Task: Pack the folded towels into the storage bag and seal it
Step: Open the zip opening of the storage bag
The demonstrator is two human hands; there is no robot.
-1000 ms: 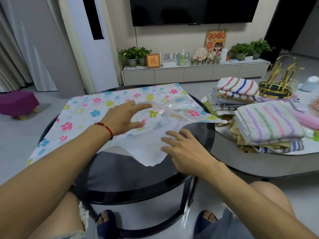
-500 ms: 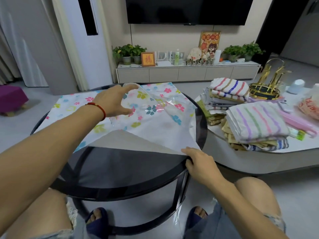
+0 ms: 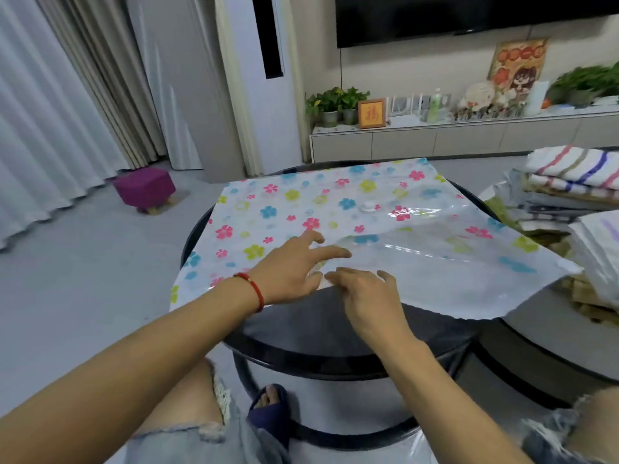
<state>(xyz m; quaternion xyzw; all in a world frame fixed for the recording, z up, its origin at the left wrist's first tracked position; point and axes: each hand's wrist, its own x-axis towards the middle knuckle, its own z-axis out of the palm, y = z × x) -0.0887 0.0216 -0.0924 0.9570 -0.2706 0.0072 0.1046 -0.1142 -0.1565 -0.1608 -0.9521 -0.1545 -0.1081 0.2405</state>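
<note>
A clear plastic storage bag [image 3: 338, 209] printed with coloured flowers lies spread flat over a round black table [image 3: 321, 333], its right part lifted and rippled. My left hand [image 3: 294, 266], with a red string at the wrist, rests on the bag's near edge with fingers stretched out. My right hand [image 3: 365, 296] touches the same edge just beside it, fingers relaxed. Folded striped towels [image 3: 569, 172] are stacked at the far right on a second table, and another folded towel [image 3: 599, 242] shows at the right border.
A purple footstool [image 3: 145, 189] stands on the floor at the left. Curtains hang on the far left. A low TV cabinet [image 3: 435, 142] with plants and ornaments runs along the back wall. My knees and slippered feet are under the table.
The view has swung to the left. My right hand left the table's rim and came up to the bag's near edge. My left hand drew back from the bag's far part to meet it.
</note>
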